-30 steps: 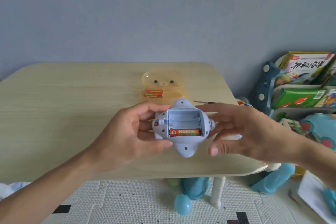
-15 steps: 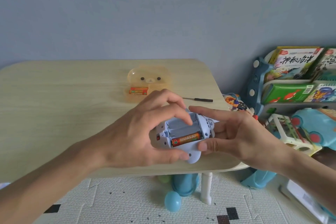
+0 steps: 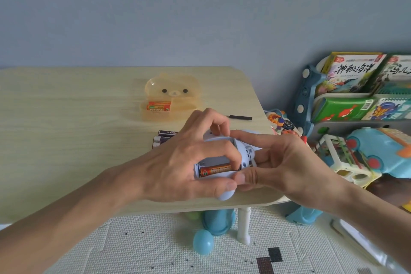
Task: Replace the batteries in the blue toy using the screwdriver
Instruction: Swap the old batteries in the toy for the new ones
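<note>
The pale blue toy is held above the table's near right corner, its battery bay facing up. One orange battery lies in the nearest slot. My left hand wraps the toy from the left, thumb under it and fingers curled over the bay. From the right, my right hand grips the toy, index finger across its top and thumb on its near edge. Behind them the black screwdriver lies on the table. Purple batteries lie left of the toy.
An orange bear-shaped box stands open at the table's back, with orange batteries in it. A shelf of books and toys fills the right. A blue ball and a table leg are on the floor mat.
My left hand's fingers have moved up over the battery bay, covering most of it. My right index finger has come onto the toy's top. The view has shifted, showing the purple batteries.
</note>
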`<state>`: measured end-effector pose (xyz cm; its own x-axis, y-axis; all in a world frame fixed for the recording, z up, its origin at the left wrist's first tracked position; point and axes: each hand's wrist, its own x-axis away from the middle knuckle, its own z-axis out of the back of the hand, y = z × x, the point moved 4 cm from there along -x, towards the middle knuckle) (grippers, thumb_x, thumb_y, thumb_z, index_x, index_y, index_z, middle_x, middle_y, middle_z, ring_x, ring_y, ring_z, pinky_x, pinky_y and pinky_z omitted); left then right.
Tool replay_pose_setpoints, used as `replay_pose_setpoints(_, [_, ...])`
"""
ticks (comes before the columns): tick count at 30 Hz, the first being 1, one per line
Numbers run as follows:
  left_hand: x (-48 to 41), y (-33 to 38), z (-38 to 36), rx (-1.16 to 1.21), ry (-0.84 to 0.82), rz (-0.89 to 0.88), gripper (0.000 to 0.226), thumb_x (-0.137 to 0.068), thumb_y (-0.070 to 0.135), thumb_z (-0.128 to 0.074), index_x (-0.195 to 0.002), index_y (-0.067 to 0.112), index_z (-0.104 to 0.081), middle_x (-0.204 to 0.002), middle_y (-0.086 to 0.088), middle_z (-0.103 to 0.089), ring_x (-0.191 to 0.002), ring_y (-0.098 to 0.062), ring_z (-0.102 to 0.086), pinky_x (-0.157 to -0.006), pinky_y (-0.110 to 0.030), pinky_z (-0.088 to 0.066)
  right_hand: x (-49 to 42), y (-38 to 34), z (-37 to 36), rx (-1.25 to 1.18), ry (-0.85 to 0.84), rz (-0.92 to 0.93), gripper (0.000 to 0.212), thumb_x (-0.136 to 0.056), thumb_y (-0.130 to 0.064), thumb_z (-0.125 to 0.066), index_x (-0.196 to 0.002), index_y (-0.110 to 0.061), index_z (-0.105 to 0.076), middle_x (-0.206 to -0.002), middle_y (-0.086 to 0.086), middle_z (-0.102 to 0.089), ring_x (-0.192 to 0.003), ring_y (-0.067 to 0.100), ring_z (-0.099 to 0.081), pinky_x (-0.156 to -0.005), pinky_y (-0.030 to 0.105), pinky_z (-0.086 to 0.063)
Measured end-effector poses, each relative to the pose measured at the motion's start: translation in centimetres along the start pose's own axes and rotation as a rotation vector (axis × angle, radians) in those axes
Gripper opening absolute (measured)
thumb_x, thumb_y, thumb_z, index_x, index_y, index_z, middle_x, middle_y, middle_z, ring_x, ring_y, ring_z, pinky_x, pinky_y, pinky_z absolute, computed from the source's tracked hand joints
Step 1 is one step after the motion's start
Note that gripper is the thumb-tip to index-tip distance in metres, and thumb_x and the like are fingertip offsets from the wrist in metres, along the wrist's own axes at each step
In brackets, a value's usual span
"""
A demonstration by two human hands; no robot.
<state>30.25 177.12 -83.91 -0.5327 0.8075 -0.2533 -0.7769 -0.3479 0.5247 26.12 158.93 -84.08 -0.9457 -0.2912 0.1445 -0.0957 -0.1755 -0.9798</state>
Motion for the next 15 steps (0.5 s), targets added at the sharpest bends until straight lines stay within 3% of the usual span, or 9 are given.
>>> replay_pose_setpoints(7, [-0.1,0.3,0.0,0.059,-0.005,0.006,0.022,-0.091,0.045,-0.071,-0.104,0.037,-0.056,-0.121,0.013,-0.028,-0.112,0.015,-0.039,-0.094,0.000,-0.030,0.0,-0.3,-0.1,-0.028,0.000,-0.007,0.059,-0.073,-0.017,-0.083,-0.129,-0.033,-0.071,-0.097,0.017,-0.083,-0.095,0.033,-0.080,-0.088,0.039,-0.064])
replay_pose_setpoints(12, [-0.1,0.1,0.5,0.182,0.060,0.013,0.024,-0.095,0.055,-0.062,-0.100,0.032,-0.055,-0.120,0.011,-0.034,-0.112,0.001,-0.047,-0.096,-0.006,-0.033,-0.1,-0.4,-0.6,-0.040,-0.007,-0.007,0.060,-0.078,-0.005,-0.081,-0.135,-0.023,-0.068,-0.103,0.015,-0.083,-0.095,0.028,-0.079,-0.083,0.033,-0.064])
replay_pose_setpoints(15, [-0.1,-0.2,1.1,0.191,0.112,0.020,0.018,-0.094,0.038,-0.070,-0.093,0.027,-0.056,-0.119,0.004,-0.041,-0.109,-0.009,-0.051,-0.096,-0.012,-0.037,0.0,-0.2,-0.9,-0.063,-0.006,-0.012,0.062,-0.075,-0.006,-0.082,-0.134,-0.022,-0.068,-0.105,0.015,-0.082,-0.096,0.029,-0.079,-0.084,0.033,-0.064])
